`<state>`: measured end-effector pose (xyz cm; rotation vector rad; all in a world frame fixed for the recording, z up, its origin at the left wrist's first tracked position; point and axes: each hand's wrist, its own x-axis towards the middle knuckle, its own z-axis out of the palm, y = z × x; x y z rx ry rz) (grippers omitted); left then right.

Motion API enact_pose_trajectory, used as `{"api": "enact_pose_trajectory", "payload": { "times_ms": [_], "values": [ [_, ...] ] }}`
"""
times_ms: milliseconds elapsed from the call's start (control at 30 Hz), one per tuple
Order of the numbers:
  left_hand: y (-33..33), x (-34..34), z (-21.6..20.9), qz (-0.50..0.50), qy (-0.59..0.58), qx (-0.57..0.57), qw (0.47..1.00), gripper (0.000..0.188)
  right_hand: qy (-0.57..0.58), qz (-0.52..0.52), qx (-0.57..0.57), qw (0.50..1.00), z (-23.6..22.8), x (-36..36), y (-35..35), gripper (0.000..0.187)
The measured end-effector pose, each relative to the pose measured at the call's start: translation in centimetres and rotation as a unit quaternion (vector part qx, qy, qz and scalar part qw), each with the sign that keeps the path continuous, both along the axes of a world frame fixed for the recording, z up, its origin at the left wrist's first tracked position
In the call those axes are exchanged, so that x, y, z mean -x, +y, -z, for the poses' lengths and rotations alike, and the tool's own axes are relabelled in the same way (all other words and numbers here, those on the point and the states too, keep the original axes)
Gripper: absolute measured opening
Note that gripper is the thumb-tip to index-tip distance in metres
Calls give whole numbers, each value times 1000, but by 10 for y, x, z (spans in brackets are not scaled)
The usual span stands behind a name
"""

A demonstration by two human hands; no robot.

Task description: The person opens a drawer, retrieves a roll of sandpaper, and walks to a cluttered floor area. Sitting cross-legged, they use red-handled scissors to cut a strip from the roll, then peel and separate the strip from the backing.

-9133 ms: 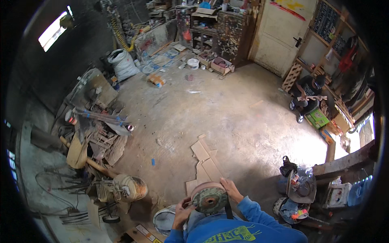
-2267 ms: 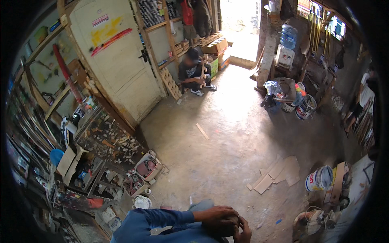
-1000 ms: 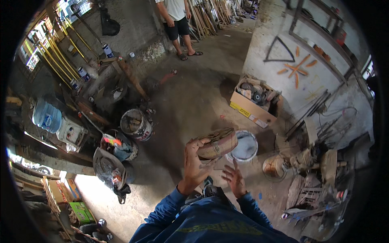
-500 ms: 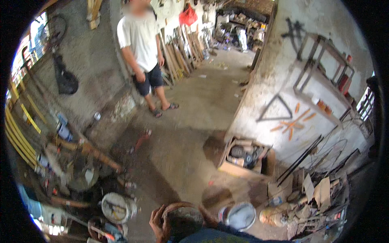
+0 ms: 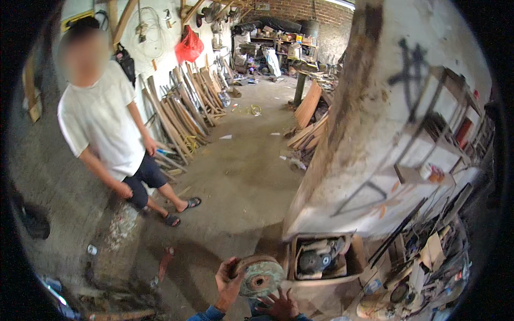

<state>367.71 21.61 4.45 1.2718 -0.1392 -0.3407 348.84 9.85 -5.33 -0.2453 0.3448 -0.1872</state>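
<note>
In front of me, low in the view, is a thick round disc [image 5: 262, 278], greenish on its face with a brown-ringed hole in the middle. My left hand [image 5: 229, 282] grips its left rim, thumb and fingers bent around the edge. Against the lower right edge of the disc lies my right hand [image 5: 281, 306], its fingers spread apart. The disc is tilted so that its flat face shows. Both of my forearms are in blue sleeves.
A cardboard box [image 5: 326, 262] with dark machine parts stands against the white wall [image 5: 342, 176]. Scrap and cardboard pieces [image 5: 431, 251] lie at the right. A person in a white shirt [image 5: 104, 123] stands at the left, near leaning wooden boards [image 5: 176, 107]. A red object [image 5: 166, 262] lies on the floor.
The view has swung up and to the right, so the person appears farther left. The disc now shows its flat face and hole. My right hand's spread fingers have come into sight.
</note>
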Motion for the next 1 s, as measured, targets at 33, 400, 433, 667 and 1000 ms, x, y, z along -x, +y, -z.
{"api": "enact_pose_trajectory", "payload": {
  "times_ms": [33, 400, 433, 667, 1000],
  "values": [
    [-25, -33, 1, 0, 2, -27, 1000, 44, 39, -65, -1, 997, -8, -46, -35, 83],
    [-104, -337, 41, -113, -101, -406, 901, 48, 334, -230, 193, 893, 191, -488, -341, 67],
    [-114, -366, 50, -146, -80, -391, 905, 47, 367, -196, 196, 888, 228, -514, -366, 64],
    [-259, -665, 15, -140, -188, -423, 875, 65, 460, -379, 468, 653, 318, -595, -537, 56],
    [-578, -1188, 23, -7, -321, -397, 860, 64, 439, -264, 451, 731, 221, -734, -702, 60]
  ]
}}
